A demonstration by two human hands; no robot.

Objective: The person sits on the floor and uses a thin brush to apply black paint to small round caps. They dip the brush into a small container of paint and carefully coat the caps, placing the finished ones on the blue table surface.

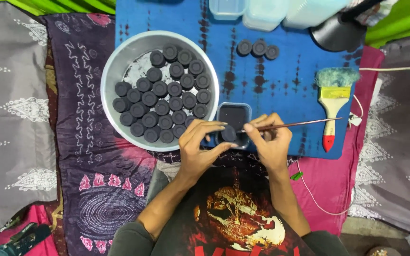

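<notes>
Just right of the pan (115, 71), left hand (200, 147) pinches a dark disc (228, 133) over the ink tray (234, 115); right hand (269, 140) grips a thin brush (300, 124). Keep disc steady, strokes light.

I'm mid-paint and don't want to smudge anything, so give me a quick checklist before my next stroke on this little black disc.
1. Disc pinched in left hand: ok.
2. Thin brush gripped by right hand, tip at the disc: ok.
3. Small black paint tub just behind the disc: ok.
4. Paint loaded on tip: cannot tell.
5. Metal bowl of dark discs beside left hand, apart from it: ok.
6. Wide brush lying apart on blue mat: ok.
</notes>
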